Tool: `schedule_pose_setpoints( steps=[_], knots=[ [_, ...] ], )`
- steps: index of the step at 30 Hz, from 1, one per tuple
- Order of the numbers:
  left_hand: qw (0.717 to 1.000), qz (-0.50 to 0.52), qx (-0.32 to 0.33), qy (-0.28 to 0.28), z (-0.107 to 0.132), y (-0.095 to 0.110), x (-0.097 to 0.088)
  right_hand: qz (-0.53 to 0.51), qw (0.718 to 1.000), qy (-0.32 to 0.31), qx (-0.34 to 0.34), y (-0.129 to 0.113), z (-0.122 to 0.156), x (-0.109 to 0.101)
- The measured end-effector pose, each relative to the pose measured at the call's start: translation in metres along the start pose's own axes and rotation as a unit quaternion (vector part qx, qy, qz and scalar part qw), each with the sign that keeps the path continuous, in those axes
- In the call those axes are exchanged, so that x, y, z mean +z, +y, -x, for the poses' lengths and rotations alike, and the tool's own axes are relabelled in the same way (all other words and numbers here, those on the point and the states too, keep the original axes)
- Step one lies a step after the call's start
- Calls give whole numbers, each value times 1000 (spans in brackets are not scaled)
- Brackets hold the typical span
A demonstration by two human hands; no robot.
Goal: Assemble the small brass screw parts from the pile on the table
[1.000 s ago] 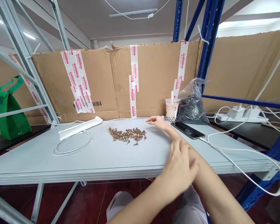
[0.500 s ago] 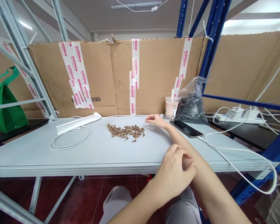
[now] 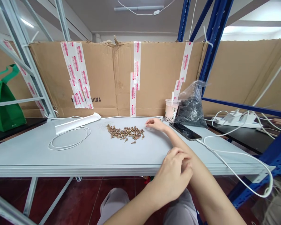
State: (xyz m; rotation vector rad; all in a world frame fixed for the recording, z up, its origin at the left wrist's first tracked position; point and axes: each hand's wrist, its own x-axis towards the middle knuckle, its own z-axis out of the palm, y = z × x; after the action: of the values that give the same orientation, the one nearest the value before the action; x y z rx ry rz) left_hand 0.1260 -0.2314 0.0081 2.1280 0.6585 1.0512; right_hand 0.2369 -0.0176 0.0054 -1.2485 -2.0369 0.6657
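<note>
screws (image 3: 125,132) are left heaped; a tiny piece (image 3: 145,124) seems pinched by the right hand (image 3: 155,124), the left hand (image 3: 174,173) half-open.

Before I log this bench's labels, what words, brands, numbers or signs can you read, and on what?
"HINA": cardboard panel; letters before it mostly hidden by white tape.
Red print, white tape: too small to read.
Lettering, drink cup: too blurred.
Marks, green bag: too small.
</note>
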Motion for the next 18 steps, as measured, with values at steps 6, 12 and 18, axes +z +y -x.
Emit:
schedule_pose_setpoints(
  steps=[6, 12, 18],
  knots=[
    [999, -1, -3, 40, -26, -23, -9, 40, 999, -1, 14, 4, -1, 6],
    [998, 68, -14, 10, -14, -21, -5, 29, 999, 26, -10, 14, -1, -3],
    [995, 63, 29, -74, -30, -12, -33, 20, 998, 57, 8, 8, 0, 4]
  ],
)
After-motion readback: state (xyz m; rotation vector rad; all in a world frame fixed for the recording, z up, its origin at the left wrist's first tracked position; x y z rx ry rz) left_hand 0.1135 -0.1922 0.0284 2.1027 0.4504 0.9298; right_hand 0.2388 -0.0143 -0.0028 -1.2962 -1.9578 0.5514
